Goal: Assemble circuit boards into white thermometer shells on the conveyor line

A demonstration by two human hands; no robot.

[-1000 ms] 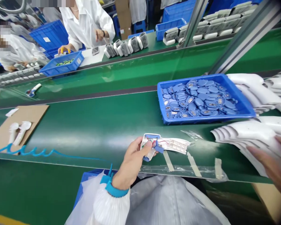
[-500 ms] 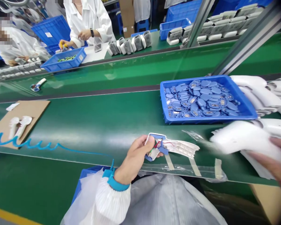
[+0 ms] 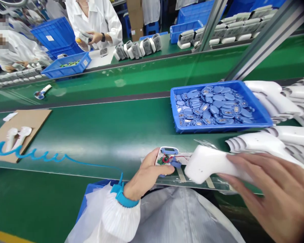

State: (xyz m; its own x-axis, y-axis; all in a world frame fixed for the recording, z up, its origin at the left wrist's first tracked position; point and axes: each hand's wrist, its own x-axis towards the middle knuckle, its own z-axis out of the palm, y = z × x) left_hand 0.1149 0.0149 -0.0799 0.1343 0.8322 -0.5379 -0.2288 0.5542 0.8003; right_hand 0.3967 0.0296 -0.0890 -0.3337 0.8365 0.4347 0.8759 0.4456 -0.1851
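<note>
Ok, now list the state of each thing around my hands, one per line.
Left hand: closed on the casing.
Casing: open, insides exposed.
Right hand: gripping the white cover.
White cover: held outer side up; contact with the casing unclear.
Tray: uncovered, loaded with blue parts.
Spare covers: nested together.
Wristband: fastened around the left wrist.
Cord: partly coiled, partly stretched out.

A blue wristband (image 3: 128, 202) borders a puffy white sleeve (image 3: 121, 219).
</note>
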